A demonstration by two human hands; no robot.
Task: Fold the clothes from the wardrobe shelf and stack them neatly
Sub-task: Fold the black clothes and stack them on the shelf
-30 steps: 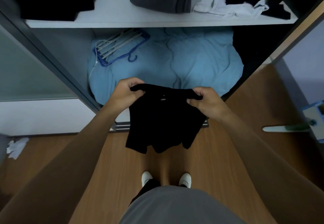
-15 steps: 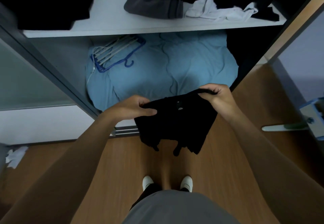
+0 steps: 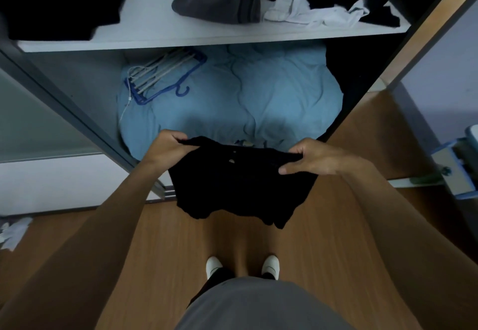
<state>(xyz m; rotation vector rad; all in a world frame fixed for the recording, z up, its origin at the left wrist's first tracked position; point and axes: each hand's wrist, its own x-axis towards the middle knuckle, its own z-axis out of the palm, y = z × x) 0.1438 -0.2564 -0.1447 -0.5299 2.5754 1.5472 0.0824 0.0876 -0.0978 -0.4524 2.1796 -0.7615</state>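
Both hands pinch the top edge of a small black cloth garment (image 3: 240, 182), left hand (image 3: 169, 148) at its left corner, right hand (image 3: 314, 157) at its right; it hangs over the wooden floor (image 3: 160, 252), near the light blue bedding (image 3: 232, 97). Far above, the white wardrobe shelf (image 3: 155, 32) carries a grey garment (image 3: 214, 1) and a white crumpled cloth (image 3: 310, 14).

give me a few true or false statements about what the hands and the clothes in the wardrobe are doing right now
1. Both the left hand and the right hand grip the top edge of the black garment. True.
2. The black garment lies flat on the wooden floor. False: it hangs in the air from the hands.
3. A blue plastic hanger rests on the light blue bedding under the shelf. True.
4. The white wardrobe shelf holds only neatly folded stacks. False: a grey garment and a white garment lie crumpled there.
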